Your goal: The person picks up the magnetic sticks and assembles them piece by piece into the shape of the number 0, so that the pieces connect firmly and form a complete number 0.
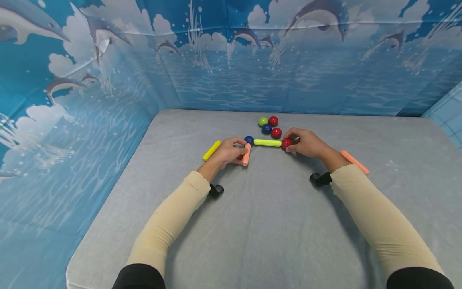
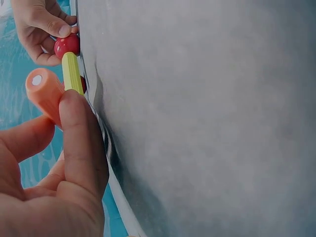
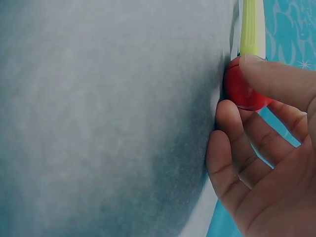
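Note:
My left hand (image 1: 229, 152) pinches an orange stick (image 1: 246, 155) between thumb and fingers. The stick's far end meets a dark blue ball (image 1: 249, 140); its near end, with a pale round spot, faces the left wrist camera. From the blue ball a yellow-green stick (image 1: 267, 142) runs right to a red ball (image 1: 286, 143). My right hand (image 1: 306, 142) grips that red ball with thumb and fingertips. In the right wrist view the thumb lies over the red ball (image 3: 243, 89), right where the yellow-green stick (image 3: 253, 29) joins it.
Behind the joined pieces lie a green ball (image 1: 263, 122), a loose blue ball (image 1: 266, 129) and two red balls (image 1: 273, 121). A yellow stick (image 1: 211, 151) lies left of my left hand. Another orange stick (image 1: 355, 162) lies by my right wrist on the grey-covered table (image 1: 274, 224).

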`<state>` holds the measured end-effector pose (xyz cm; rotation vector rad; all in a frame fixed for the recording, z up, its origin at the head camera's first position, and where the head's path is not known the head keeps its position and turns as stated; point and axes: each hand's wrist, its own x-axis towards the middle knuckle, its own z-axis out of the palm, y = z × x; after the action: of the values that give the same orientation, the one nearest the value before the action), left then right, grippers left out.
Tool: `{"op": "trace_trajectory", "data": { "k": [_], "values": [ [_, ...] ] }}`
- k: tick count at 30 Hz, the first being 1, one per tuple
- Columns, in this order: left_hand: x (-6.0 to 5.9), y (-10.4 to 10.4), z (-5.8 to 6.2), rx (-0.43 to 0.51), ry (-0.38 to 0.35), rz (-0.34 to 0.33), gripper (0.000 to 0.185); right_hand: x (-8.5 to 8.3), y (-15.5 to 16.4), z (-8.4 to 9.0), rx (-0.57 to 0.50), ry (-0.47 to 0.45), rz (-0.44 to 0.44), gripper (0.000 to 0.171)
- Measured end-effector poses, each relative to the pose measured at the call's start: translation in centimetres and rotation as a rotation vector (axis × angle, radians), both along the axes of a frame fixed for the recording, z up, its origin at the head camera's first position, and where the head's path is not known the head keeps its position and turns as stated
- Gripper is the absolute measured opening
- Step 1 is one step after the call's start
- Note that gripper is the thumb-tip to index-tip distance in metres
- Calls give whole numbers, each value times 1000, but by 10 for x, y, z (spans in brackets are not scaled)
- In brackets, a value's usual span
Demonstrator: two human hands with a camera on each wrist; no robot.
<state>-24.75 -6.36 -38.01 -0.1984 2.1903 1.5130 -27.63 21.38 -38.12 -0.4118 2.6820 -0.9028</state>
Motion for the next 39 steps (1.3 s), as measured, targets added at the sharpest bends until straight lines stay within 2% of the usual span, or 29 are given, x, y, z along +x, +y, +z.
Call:
{"op": "trace_trajectory", "data": {
  "k": [9,12,18,24,27,33,39],
  "values": [
    [1,-4,1,-23,-19,-39,40,-2,0,-3,0,1,-16,34],
    [3,-9,4,-58,-2,-48,38,-2,0,-3,-4,0,-11,35],
    [-2,-22,10,-197,135,-90,25,0,1,-2,-5,-1,-3,35],
    [-10,-25,10,-347,352,-202,28,0,1,-2,-10,-8,-13,35],
    [-16,-19,9,-396,407,-248,28,-1,1,-2,-7,-11,-17,35],
    [-32,-8,7,-378,417,-314,32,-2,3,-1,-5,-18,-21,34],
    [-39,-7,4,-300,367,-358,33,-2,3,0,-13,-17,2,36]
  ]
}}
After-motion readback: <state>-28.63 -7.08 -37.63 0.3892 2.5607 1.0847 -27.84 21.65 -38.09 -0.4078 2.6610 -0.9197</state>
